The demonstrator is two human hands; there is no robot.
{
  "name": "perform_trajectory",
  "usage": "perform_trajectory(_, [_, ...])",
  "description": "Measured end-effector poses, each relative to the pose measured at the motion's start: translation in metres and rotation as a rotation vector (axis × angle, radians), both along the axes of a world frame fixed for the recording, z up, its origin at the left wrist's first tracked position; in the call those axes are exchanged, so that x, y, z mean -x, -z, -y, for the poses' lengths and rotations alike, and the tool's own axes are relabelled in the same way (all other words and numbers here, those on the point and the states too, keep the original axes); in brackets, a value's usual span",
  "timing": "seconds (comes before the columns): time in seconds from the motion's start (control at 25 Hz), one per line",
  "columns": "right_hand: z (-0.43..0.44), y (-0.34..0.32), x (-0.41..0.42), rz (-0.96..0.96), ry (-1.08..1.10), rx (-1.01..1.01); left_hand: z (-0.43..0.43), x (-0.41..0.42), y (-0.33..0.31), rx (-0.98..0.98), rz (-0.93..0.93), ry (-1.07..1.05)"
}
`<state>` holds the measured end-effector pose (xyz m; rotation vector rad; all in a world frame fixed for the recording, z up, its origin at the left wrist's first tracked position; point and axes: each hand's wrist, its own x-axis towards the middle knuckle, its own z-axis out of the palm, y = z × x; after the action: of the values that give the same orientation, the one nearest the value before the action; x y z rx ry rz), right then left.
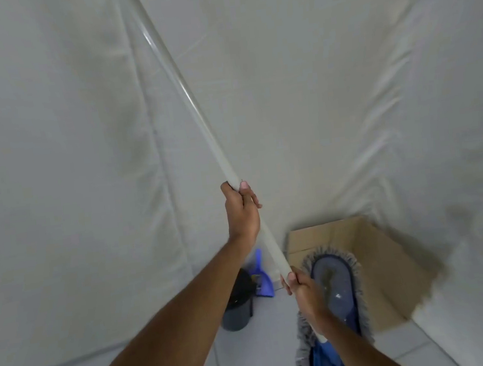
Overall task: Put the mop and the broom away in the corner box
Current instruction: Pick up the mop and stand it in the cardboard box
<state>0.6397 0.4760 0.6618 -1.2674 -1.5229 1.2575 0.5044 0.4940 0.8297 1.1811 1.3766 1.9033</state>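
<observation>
I hold a long pale mop handle [180, 81] that slants up to the top left. My left hand [242, 212] grips it about halfway along its visible length. My right hand [304, 294] grips it lower down, close to the head. The flat mop head [335, 289] is blue with a grey fringe. It hangs at the open front of the brown cardboard box [384, 259], which lies on its side in the corner. I see no broom here.
White sheeting [82, 171] covers both walls and meets in the corner behind the box. A dark grey bin [237, 302] and a blue dustpan [261, 274] stand on the tiled floor [254, 362] left of the box.
</observation>
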Motion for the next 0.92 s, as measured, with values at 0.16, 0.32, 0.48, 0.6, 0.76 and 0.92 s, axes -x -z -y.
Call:
perform_trajectory(0.16, [-0.007, -0.011, -0.091, -0.129, 0.166, 0.043, -0.029, -0.117, -0.019, -0.013, -0.072, 0.218])
perform_trajectory(0.32, [-0.025, 0.015, -0.149, -0.235, 0.275, 0.100, -0.048, -0.198, -0.007, -0.019, -0.154, 0.367])
perform_trajectory(0.48, [-0.071, 0.041, -0.186, -0.378, 0.342, 0.119, -0.092, -0.249, 0.015, -0.037, -0.209, 0.453])
perform_trajectory(0.6, [-0.128, 0.061, -0.208, -0.358, 0.343, 0.103, -0.149, -0.272, 0.033, -0.048, -0.233, 0.506])
perform_trajectory(0.76, [-0.225, 0.091, -0.229, -0.347, 0.412, 0.089, -0.250, -0.290, 0.057, -0.055, -0.250, 0.576])
perform_trajectory(0.92, [-0.319, 0.103, -0.248, -0.367, 0.440, 0.189, -0.350, -0.307, 0.078, -0.028, -0.270, 0.598])
